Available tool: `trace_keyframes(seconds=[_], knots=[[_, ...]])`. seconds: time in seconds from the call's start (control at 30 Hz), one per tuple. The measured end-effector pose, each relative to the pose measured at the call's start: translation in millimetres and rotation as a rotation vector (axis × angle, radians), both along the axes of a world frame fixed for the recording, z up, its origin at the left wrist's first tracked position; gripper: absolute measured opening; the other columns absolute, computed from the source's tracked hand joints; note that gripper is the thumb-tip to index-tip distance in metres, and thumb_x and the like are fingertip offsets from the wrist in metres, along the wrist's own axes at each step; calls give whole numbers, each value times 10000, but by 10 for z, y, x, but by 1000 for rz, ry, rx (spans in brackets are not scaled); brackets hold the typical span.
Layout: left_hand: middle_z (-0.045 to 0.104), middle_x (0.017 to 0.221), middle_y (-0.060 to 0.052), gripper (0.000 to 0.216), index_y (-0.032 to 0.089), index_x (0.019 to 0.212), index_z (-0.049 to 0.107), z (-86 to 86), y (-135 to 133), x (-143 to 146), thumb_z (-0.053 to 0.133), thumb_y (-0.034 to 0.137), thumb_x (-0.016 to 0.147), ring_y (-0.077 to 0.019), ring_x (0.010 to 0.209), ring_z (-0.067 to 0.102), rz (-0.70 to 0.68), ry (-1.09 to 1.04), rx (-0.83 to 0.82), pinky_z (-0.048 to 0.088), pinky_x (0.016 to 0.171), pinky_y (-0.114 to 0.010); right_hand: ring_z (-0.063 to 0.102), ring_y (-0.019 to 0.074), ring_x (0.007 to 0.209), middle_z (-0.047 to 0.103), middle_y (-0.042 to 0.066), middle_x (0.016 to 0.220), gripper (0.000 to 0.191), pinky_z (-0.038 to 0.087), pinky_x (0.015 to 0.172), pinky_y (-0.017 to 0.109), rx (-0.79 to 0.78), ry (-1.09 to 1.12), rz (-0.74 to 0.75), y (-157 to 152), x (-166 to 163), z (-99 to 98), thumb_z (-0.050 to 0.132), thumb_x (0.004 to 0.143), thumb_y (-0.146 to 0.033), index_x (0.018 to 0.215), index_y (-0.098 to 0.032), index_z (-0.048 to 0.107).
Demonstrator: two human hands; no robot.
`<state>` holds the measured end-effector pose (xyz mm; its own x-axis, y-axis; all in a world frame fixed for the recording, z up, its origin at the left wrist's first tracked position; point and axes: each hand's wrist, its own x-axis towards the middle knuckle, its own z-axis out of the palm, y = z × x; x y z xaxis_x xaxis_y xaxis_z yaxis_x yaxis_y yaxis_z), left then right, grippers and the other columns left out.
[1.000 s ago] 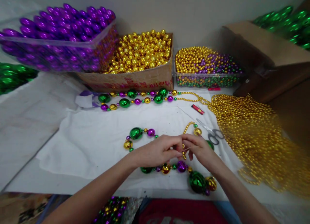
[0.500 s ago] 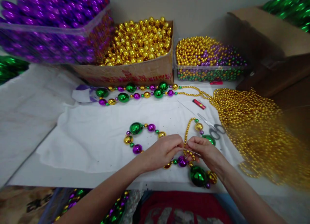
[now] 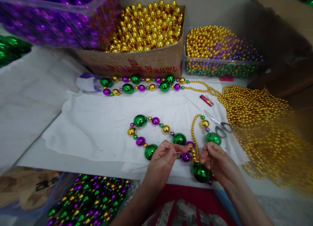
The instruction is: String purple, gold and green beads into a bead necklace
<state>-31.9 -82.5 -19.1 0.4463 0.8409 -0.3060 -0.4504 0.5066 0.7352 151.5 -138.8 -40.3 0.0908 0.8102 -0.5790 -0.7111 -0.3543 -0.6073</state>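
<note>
Since a second ago our hands dropped nearer us, uncovering more bead string (image 3: pixel 140 120) left of the scissors (image 3: pixel 216 122); left hand (image 3: pixel 161 161) fingers pinch a needle (image 3: pixel 168 148), right hand (image 3: pixel 218 162) fingers clamp its gold strand (image 3: pixel 193 134); threading seemingly continues.

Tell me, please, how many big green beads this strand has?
5 green beads: one at the loop's far left, one beside the left hand, one above it, one by the scissors, one beside the right hand. Hands may hide others.
</note>
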Motion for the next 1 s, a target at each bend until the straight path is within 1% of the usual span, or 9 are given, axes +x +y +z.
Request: trace_keyframes(seconds=[0.13, 0.2, 0.3, 0.37, 0.47, 0.53, 0.67, 0.87, 1.0], knots=[[530, 645, 15, 215, 172, 708, 477, 10, 73, -8, 620, 273, 833, -161, 745, 588, 17, -229, -144, 438, 828, -324, 506, 95, 509, 533, -12, 580, 249, 378, 457, 169, 50, 40, 17, -100, -18, 36, 729, 799, -367, 739, -165, 595], [449, 614, 33, 246, 169, 682, 433, -60, 86, -7, 602, 244, 845, -113, 638, 521, 47, -298, -281, 434, 707, -257, 518, 116, 611, 513, -7, 636, 236, 429, 560, 209, 112, 30, -12, -116, -44, 62, 707, 813, -348, 719, -172, 581], [389, 613, 43, 240, 168, 679, 397, -157, 68, 0, 540, 182, 871, -89, 591, 460, 77, -374, -506, 416, 640, -229, 553, 209, 943, 578, 48, 911, 232, 465, 817, 352, 211, -46, -37, -97, -127, 127, 690, 814, -364, 723, -193, 562], [373, 610, 44, 238, 166, 676, 395, -145, 50, -12, 520, 174, 879, -88, 577, 444, 57, -382, -581, 419, 635, -236, 557, 217, 911, 561, 31, 847, 251, 439, 889, 435, 268, -77, -52, -76, -202, 205, 648, 836, -399, 719, -220, 515], [381, 606, 42, 225, 157, 677, 422, -36, 16, -64, 565, 165, 850, -76, 552, 422, 26, -337, -512, 392, 595, -213, 409, 166, 525, 321, -39, 559, 289, 482, 699, 425, 250, -140, -39, -66, -290, 358, 506, 908, -438, 699, -250, 439], [400, 601, 39, 194, 148, 690, 454, 12, -24, -95, 607, 143, 811, -69, 542, 418, 45, -291, -422, 367, 570, -199, 291, 162, 456, 243, -46, 531, 311, 442, 543, 386, 231, -192, -6, -68, -301, 433, 461, 920, -451, 675, -261, 433], [405, 563, 40, 219, 157, 679, 446, -81, -100, -106, 641, 175, 775, -84, 522, 443, 76, -249, -383, 363, 576, -223, 284, 186, 437, 255, -27, 503, 314, 363, 450, 382, 266, -213, 59, -49, -218, 409, 504, 889, -467, 629, -294, 482], [416, 563, 52, 293, 173, 666, 399, -257, -132, -171, 670, 247, 750, -82, 505, 442, 4, -300, -361, 437, 721, -311, 352, 187, 445, 340, -14, 476, 346, 428, 544, 410, 228, -322, 149, -129, -115, 187, 613, 801, -546, 605, -274, 530], [462, 567, 52, 313, 175, 707, 428, -342, -221, -246, 659, 379, 761, -68, 452, 397, -113, -21, -271, 477, 663, -321, 434, 186, 526, 458, 26, 532, 444, 394, 550, 325, 142, -483, 291, -220, -172, 188, 527, 844, -603, 610, -227, 550]])
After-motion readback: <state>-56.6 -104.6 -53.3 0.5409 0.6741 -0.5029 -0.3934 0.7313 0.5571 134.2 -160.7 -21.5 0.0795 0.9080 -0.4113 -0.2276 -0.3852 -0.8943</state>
